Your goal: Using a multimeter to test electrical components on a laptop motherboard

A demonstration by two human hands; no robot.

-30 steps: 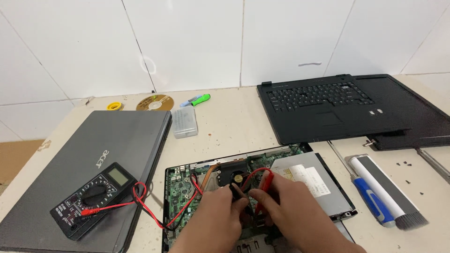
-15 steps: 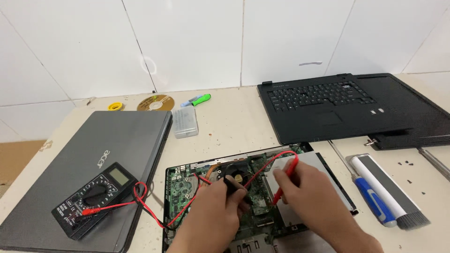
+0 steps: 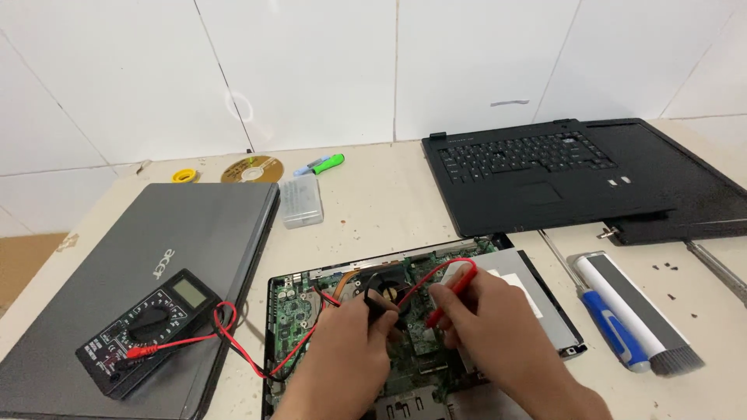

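I see my right hand (image 3: 498, 327) with its grip closed on the red probe (image 3: 451, 294), tip angled down onto the exposed laptop board (image 3: 299, 311) just right of the cooling fan (image 3: 387, 284). My left hand (image 3: 350, 350) is clenched around what looks like the black probe (image 3: 375, 305), pressed near the fan; its tip is hidden under my fingers, so I cannot tell exactly where it lands.

The board sits on the surface (image 3: 373, 202) right in front of me, between the closed grey laptop (image 3: 132, 272) and the blue-handled screwdriver (image 3: 611, 323).

The main risk, as I judge it, is a slip: both tips stand close together among tightly packed parts, and a sideways skid could bridge two neighbouring contacts. The red lead (image 3: 241, 342) loops from the multimeter (image 3: 148, 327) across the board's left edge, so a tug from my wrist could drag the probe off its point, or pull the meter, which rests on the grey laptop's lid, toward the edge. The meter also lies well to my left, so glancing at its display means looking away from the tips. Small dark screws (image 3: 665, 268) lie loose near the brush (image 3: 638, 311); a sweep of my forearm could scatter them.
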